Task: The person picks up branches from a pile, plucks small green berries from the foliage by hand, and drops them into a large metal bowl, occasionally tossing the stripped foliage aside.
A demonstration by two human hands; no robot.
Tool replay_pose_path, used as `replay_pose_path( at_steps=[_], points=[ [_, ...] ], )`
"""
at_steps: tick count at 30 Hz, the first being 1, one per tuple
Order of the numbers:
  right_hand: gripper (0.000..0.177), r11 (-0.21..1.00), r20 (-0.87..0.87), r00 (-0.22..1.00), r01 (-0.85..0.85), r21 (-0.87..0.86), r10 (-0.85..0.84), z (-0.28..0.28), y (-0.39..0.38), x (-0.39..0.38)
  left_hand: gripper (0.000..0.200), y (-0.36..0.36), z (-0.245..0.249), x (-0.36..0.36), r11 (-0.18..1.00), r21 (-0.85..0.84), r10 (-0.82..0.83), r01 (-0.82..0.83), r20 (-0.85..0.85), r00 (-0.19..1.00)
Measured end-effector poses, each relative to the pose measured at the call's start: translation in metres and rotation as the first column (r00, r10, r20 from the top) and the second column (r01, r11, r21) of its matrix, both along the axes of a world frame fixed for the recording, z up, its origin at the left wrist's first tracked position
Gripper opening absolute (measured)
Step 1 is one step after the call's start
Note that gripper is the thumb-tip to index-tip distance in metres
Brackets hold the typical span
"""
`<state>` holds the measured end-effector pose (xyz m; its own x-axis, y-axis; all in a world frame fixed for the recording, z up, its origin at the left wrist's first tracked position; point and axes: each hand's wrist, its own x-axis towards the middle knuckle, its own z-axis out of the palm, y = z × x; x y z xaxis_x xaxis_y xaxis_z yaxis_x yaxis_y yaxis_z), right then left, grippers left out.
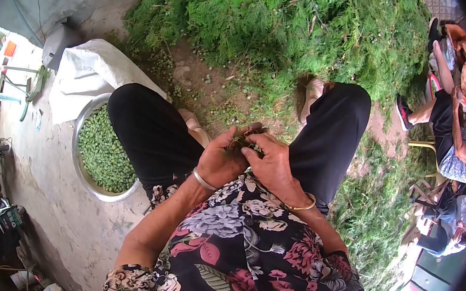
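Note:
My left hand (222,160) is cupped above my lap, its fingers curled round small dark green plant bits (237,142), which look like an evergreen sprig. My right hand (273,160) meets it from the other side, thumb and fingers pinched on the same greenery. Fingers cover most of the sprig, so its full shape is hidden. Left of my knee stands a wide metal basin (76,153) holding many small round green cones (106,154).
A big heap of cut evergreen branches (292,26) lies ahead and continues down the right side. A white sack (89,66) lies behind the basin. Seated people (459,151) are at the far right. Loose cones and clippings (215,100) litter the ground between my feet.

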<state>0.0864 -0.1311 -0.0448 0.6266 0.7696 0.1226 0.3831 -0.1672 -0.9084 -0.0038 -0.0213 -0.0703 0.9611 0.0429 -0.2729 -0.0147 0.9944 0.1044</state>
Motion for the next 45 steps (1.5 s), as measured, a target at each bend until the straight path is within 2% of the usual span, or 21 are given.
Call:
replay_pose_path(
  at_steps=[4,10,12,15,17,18,23,26,28,31,32,34,35,36,37,38,40,41,42,44,45],
  points=[
    [0.024,0.999,-0.093,0.995,0.032,-0.018,-0.033,-0.003,-0.002,0.000,0.052,0.000,0.001,0.001,0.995,-0.093,0.027,-0.027,-0.003,1.000],
    [0.026,0.997,0.089,0.993,-0.082,0.009,0.081,-0.008,-0.004,0.003,0.052,-0.001,0.000,0.002,0.995,-0.103,0.011,-0.012,-0.018,1.000],
    [0.023,1.000,-0.033,0.999,-0.001,0.013,0.001,-0.006,-0.003,0.001,0.050,-0.001,-0.004,0.001,0.992,-0.122,0.018,-0.021,-0.020,1.000],
    [0.020,0.998,-0.149,0.987,0.057,-0.017,-0.059,-0.004,-0.007,0.002,0.044,0.001,-0.009,-0.003,0.998,0.013,0.059,-0.058,-0.054,0.997],
    [0.018,0.998,-0.154,0.987,0.046,-0.040,-0.051,-0.006,-0.010,0.003,0.036,0.001,0.003,-0.007,0.950,0.312,0.090,-0.023,-0.203,0.975],
    [0.017,0.998,-0.160,0.986,0.032,-0.062,-0.042,-0.007,-0.012,0.004,0.036,-0.001,0.007,-0.005,0.950,0.312,0.088,-0.020,-0.203,0.975],
    [0.016,0.989,-0.088,0.995,-0.052,-0.137,0.040,-0.007,-0.016,0.007,0.015,-0.005,0.004,0.005,0.725,0.688,0.195,0.033,-0.250,0.948],
    [0.016,0.991,-0.189,0.981,-0.058,-0.121,0.034,0.004,-0.018,0.009,0.009,-0.004,0.018,0.011,0.623,0.780,0.253,0.059,-0.272,0.928],
    [0.016,0.996,-0.276,0.961,-0.047,-0.076,0.024,0.015,-0.021,0.013,0.007,0.003,0.020,0.014,0.666,0.745,0.280,0.040,-0.299,0.912],
    [0.022,0.997,-0.881,0.474,0.066,0.050,0.012,0.028,-0.029,0.026,0.004,0.013,0.025,0.024,0.746,0.658,0.388,-0.099,-0.309,0.869],
    [0.022,0.996,-0.878,0.478,0.074,0.048,0.007,0.029,-0.031,0.029,0.004,0.017,0.026,0.027,0.763,0.629,0.415,-0.150,-0.299,0.859],
    [0.027,0.934,-0.950,0.286,0.288,0.211,0.127,0.032,-0.036,0.037,0.014,0.024,0.016,0.032,0.773,0.622,0.353,-0.123,-0.261,0.898],
    [0.027,0.932,-0.949,0.291,0.294,0.212,0.123,0.033,-0.036,0.040,0.027,0.026,0.012,0.036,0.508,0.856,0.193,0.090,-0.215,0.957],
    [0.027,0.912,-0.961,0.231,0.342,0.227,0.152,0.035,-0.036,0.043,0.040,0.028,0.007,0.039,0.133,0.965,0.022,0.225,-0.229,0.973],
    [0.029,0.890,-0.968,0.170,0.389,0.238,0.185,0.037,-0.035,0.045,0.066,0.028,-0.010,0.043,-0.627,0.774,-0.007,0.086,-0.115,0.993],
    [0.030,0.866,-0.969,0.110,0.435,0.246,0.220,0.038,-0.034,0.047,0.066,0.026,-0.025,0.041,-0.628,0.774,-0.010,0.082,-0.113,0.994],
    [0.031,0.865,-0.966,0.122,0.431,0.257,0.226,0.037,-0.033,0.052,0.074,0.016,0.003,0.043,-0.757,0.550,0.016,0.354,-0.525,0.851],
    [0.031,0.862,-0.969,0.132,0.443,0.247,0.209,0.038,-0.031,0.052,0.069,0.014,-0.003,0.037,-0.704,0.664,0.024,0.251,-0.331,0.943],
    [0.031,0.860,-0.971,0.140,0.453,0.236,0.192,0.039,-0.030,0.053,0.069,0.017,-0.011,0.036,-0.705,0.664,0.021,0.251,-0.334,0.942],
    [0.029,0.844,-0.965,0.171,0.471,0.258,0.199,0.039,-0.028,0.055,0.052,0.023,-0.026,0.033,-0.452,0.875,0.075,0.173,-0.156,0.985],
    [0.028,0.830,-0.957,0.203,0.483,0.280,0.205,0.039,-0.027,0.055,0.052,0.021,-0.020,0.032,-0.450,0.875,0.080,0.180,-0.161,0.984]
  ],
)
